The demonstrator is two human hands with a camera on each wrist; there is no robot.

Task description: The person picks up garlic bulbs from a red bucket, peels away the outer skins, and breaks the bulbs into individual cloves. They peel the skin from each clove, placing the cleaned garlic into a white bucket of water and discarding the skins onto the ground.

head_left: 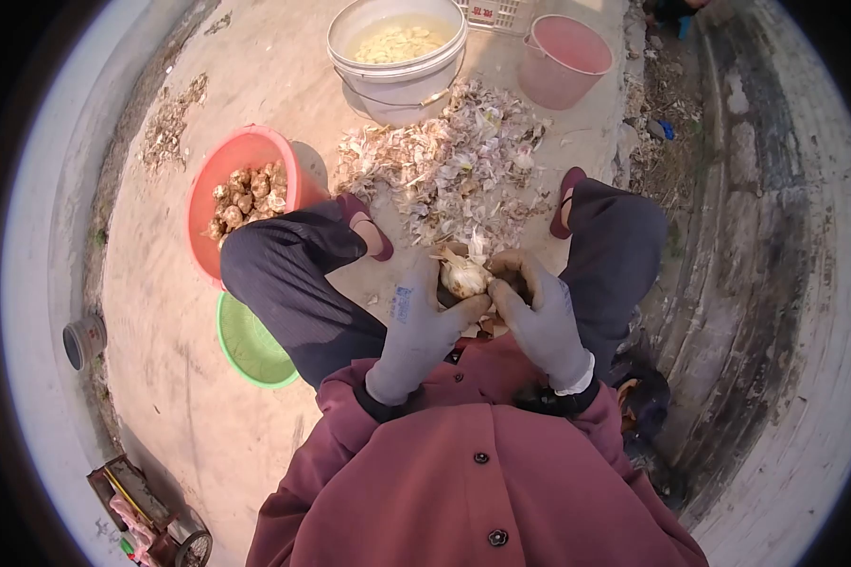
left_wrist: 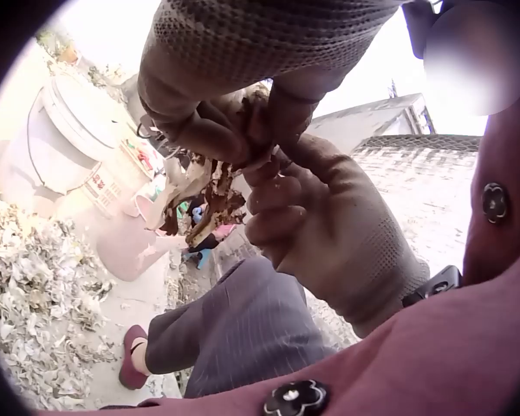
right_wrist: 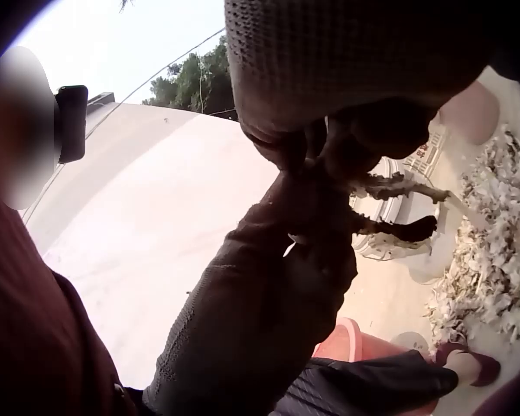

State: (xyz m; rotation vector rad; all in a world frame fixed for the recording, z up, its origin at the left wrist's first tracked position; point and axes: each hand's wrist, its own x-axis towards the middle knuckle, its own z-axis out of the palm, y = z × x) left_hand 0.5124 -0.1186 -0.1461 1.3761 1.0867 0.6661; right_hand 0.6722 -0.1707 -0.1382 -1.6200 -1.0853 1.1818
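Note:
A garlic bulb with dry, pale skin is held in front of the lap in the head view. The left hand, in a grey glove, grips it with the thumb across its near side. Also gloved, the right hand has its fingers curled and pinches at the bulb's right side. Torn brown skin hangs below the fingers in the left wrist view. In the right wrist view, stem-like strips stick out past the dark fingers, which hide most of the bulb.
A heap of garlic peelings lies between the feet. Behind it stands a white bucket with pale cloves in water, beside a pink bucket. A red basin of unpeeled bulbs and a green basin sit at the left leg.

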